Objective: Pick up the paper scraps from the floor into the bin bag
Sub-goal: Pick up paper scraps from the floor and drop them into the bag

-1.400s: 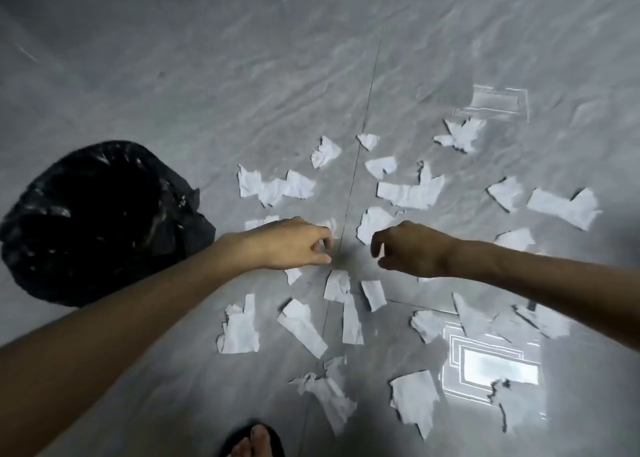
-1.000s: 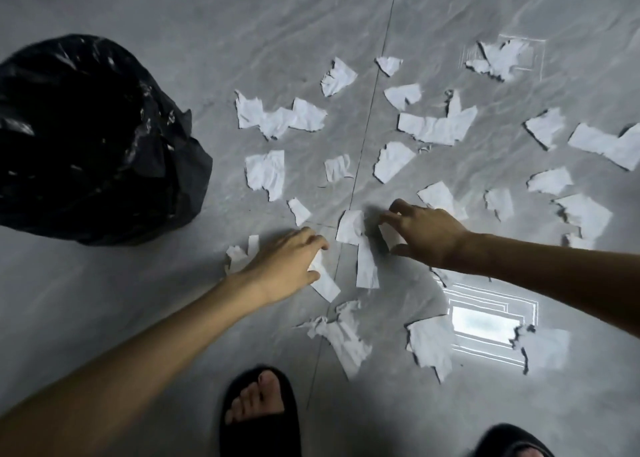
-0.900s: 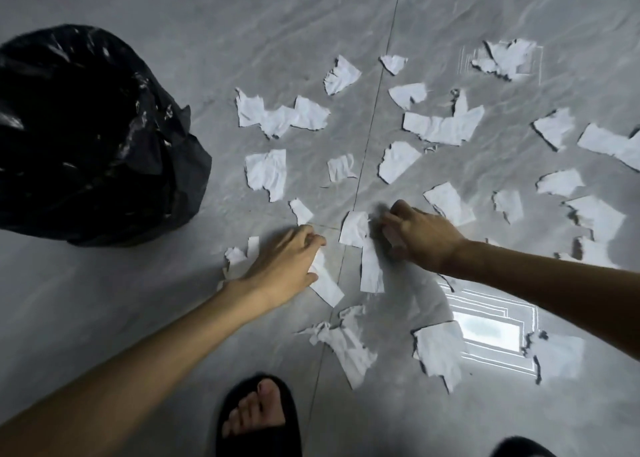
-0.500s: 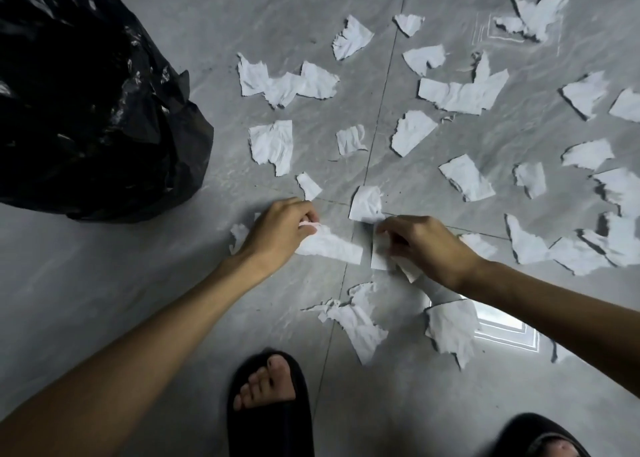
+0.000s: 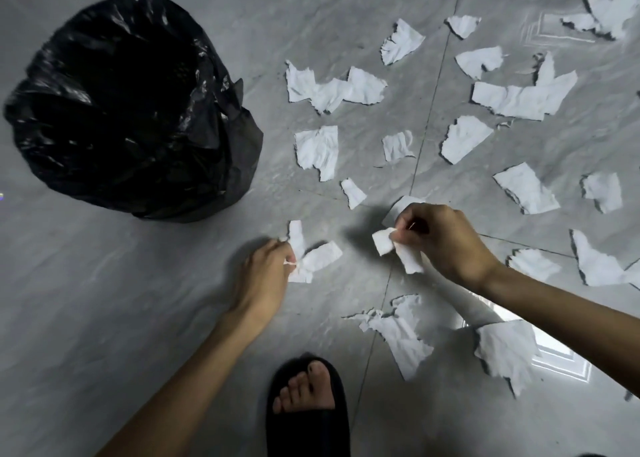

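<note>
Black bin bag [image 5: 131, 110] stands at far left on the grey tiled floor [image 5: 104, 300], mouth open and facing up; inside is too dark to read.

Left hand [image 5: 263, 276] sits right of the bag and below it in the view, well apart from the bag. Fingers are closed in a pinch on a bunch of white paper [image 5: 308, 257]; two strips fan out up and to the right from the pinch point. Whether the bunch touches the floor cannot be told.

A foot in a black sandal [image 5: 308, 408] is at the bottom edge, between the two forearms.

Right hand [image 5: 446, 241] is near the centre, over a tile joint. Thumb and fingers are pinched shut on a folded white scrap [image 5: 398, 248], which hangs out to the left and below the fingertips. Another scrap lies partly hidden just behind the knuckles.

Loose paper scraps [image 5: 519, 99] lie across the floor from the centre to the right edge, most above the hands, a few below the right forearm. A torn piece [image 5: 401, 332] lies just right of the sandal.
</note>
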